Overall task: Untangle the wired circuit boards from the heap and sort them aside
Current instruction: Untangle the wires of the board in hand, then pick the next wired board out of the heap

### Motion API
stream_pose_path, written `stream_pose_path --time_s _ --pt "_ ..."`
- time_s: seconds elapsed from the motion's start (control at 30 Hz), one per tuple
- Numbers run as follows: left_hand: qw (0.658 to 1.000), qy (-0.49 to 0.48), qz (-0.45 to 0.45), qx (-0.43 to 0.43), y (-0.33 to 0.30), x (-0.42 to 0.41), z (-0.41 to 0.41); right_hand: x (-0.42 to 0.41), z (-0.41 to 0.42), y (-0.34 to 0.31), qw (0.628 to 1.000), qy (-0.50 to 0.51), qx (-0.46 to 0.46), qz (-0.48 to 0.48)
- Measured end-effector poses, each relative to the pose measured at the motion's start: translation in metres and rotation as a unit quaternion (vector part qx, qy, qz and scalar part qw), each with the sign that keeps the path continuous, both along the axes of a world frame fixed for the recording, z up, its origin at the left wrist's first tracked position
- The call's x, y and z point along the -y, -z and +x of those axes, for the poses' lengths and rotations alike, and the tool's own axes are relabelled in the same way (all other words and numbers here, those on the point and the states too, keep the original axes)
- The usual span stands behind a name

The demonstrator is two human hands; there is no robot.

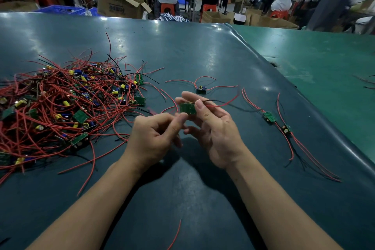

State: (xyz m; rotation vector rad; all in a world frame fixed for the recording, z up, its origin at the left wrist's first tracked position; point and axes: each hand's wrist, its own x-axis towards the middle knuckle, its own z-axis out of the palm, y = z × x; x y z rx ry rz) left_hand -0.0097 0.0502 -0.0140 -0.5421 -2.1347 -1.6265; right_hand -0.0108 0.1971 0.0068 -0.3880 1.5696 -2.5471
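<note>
A heap (60,107) of small green circuit boards with red and black wires lies on the left of the dark green table (192,50). My right hand (213,126) pinches one green circuit board (187,108) between thumb and fingers, its red and black wires trailing to the right. My left hand (156,136) is beside it with curled fingers, its thumb tip touching the board's lower left edge. Two sorted boards (269,116) with long red wires lie to the right. Another single board (201,89) lies just beyond my hands.
A loose red wire (175,235) lies near the table's front edge. The table's right edge drops to a lighter green surface (324,63). Beyond the far edge are cardboard boxes (119,4), blue crates and several seated people facing away.
</note>
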Motion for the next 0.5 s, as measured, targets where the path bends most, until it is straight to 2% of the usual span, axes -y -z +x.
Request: stream_pose_path --time_s 0.07,0.1,0.23,0.37,0.5 --pt "0.994 0.043 0.048 0.088 -0.001 -0.002 0.0 0.002 0.0 0.0 1.0 0.01 0.006 -0.013" --pt "0.991 0.047 0.067 0.105 -0.001 -0.002 -0.001 0.003 0.001 0.0 0.999 0.015 0.015 -0.027" --pt "0.988 0.049 0.108 0.102 -0.006 -0.007 0.002 0.004 0.001 -0.001 0.998 0.036 0.027 -0.045" --pt "0.959 0.093 0.226 0.145 -0.009 -0.014 0.003 0.007 0.0 0.0 0.998 0.056 0.027 -0.021" --pt "0.93 0.084 0.293 0.205 -0.009 -0.015 0.0 0.007 -0.001 0.002 0.99 0.129 0.052 0.021"
